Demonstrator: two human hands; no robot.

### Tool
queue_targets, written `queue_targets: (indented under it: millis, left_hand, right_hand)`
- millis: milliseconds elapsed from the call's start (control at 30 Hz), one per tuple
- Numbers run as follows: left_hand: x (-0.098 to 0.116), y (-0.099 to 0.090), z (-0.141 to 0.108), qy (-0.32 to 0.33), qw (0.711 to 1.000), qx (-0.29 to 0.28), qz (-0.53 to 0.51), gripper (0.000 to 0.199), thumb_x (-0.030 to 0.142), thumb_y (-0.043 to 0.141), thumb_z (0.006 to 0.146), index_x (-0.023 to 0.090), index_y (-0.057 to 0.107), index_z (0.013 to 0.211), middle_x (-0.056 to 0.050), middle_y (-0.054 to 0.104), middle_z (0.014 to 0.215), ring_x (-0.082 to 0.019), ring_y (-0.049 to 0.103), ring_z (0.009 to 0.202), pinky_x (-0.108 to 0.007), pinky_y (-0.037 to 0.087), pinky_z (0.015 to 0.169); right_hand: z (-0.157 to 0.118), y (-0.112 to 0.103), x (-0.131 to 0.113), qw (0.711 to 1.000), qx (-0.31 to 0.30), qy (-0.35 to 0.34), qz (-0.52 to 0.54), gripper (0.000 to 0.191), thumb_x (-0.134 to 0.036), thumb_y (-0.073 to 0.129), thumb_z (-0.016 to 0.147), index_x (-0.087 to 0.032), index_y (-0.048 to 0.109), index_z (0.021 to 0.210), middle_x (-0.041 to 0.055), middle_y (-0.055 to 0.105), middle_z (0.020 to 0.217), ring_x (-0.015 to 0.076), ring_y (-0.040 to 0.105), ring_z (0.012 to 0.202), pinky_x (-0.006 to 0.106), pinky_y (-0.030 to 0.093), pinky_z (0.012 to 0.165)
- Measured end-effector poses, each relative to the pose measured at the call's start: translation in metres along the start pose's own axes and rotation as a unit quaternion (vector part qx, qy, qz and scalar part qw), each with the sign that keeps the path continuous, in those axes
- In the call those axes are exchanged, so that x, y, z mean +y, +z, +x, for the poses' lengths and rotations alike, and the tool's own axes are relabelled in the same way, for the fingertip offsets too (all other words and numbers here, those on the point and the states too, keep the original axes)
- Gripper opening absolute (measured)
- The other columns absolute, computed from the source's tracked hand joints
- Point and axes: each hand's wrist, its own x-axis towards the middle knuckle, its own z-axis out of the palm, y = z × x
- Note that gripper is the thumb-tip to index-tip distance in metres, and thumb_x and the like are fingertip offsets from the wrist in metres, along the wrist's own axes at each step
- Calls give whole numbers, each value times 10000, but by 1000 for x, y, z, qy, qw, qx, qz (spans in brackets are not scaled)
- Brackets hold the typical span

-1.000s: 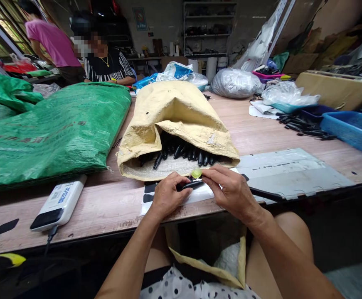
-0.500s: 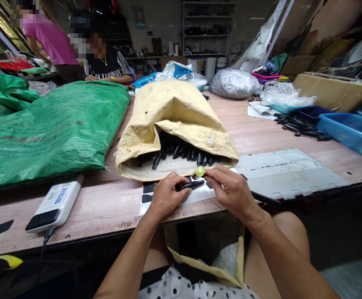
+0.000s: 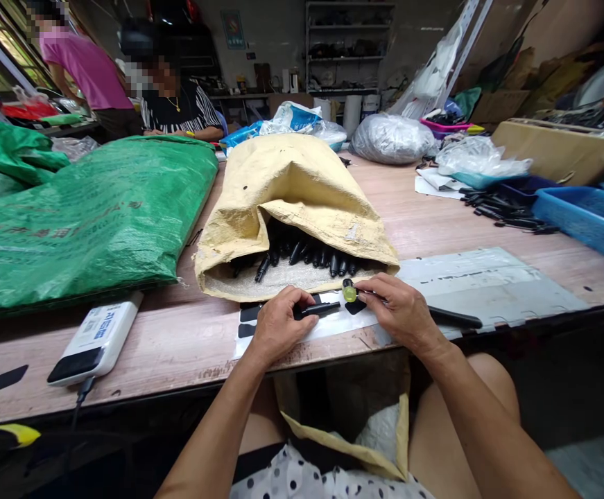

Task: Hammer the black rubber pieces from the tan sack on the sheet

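Observation:
My left hand (image 3: pixel 287 320) is closed on a slim black pen-shaped piece (image 3: pixel 325 308), which points right above a white sheet (image 3: pixel 327 331) with black patches. In my right hand (image 3: pixel 400 310) is a small hammer (image 3: pixel 350 291) with a yellow-green face and a dark head. Its black handle (image 3: pixel 455 318) sticks out to the right past my palm. The hammer head is close to the tip of the black piece, apart from it. Just beyond my hands lies a yellow woven sack (image 3: pixel 302 166), its mouth showing several similar black pieces (image 3: pixel 297 251).
A green sack (image 3: pixel 88 215) and a white power bank (image 3: pixel 96 339) with a cable lie left. To the right are a grey board (image 3: pixel 494 281), a blue basket (image 3: pixel 587 218) and loose black pieces (image 3: pixel 510 211). An open sack (image 3: pixel 400 436) hangs below the table edge. Two people are across the table.
My right hand has moved slightly right and turned the hammer, so its yellow-green face points toward me and the handle shows. My left hand stays on the black piece.

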Motion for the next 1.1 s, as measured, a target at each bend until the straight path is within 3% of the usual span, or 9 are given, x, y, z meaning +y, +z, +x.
queue_targets:
  millis: [267,700,900,1000,1100]
  left_hand:
    - [0,0,-1,-2,1000,0,-17,170,204,704,765,231,726,931,13,654,891,-168,607,833,-282,444,761]
    - [-4,1,-2,1,999,-4,-37,216,176,707,760,227,751,965,6,650,890,-165,597,806,-290,449,762]
    - [-3,0,-3,7,999,-11,-49,200,220,728,786,235,760,983,3,660,902,-163,592,802,-284,439,743]
    - [-3,-2,-4,18,998,-17,-66,202,238,739,794,230,763,994,0,662,895,-154,579,771,-276,425,712]
    - [-3,-4,-4,33,995,-16,-94,190,232,742,803,221,765,991,-2,660,876,-147,567,759,-269,410,691]
  right_hand:
    - [-10,5,7,999,11,-26,-33,169,-227,590,932,-241,724,1033,33,723,985,199,654,956,334,514,869]
    - [-11,4,7,998,17,-9,-53,191,-189,602,885,-228,718,1031,40,691,966,212,617,939,344,492,858]
    - [-3,-4,-21,998,24,-42,-41,397,-215,689,790,-224,679,1187,77,649,1137,265,554,1066,428,447,954]
    - [3,2,-39,995,-33,-72,-55,366,-283,711,816,-250,684,1180,73,644,1179,276,521,1115,450,404,971]
    - [5,15,-48,991,-64,-98,-59,249,-305,697,860,-257,700,1104,54,667,1099,259,511,1097,444,370,961]
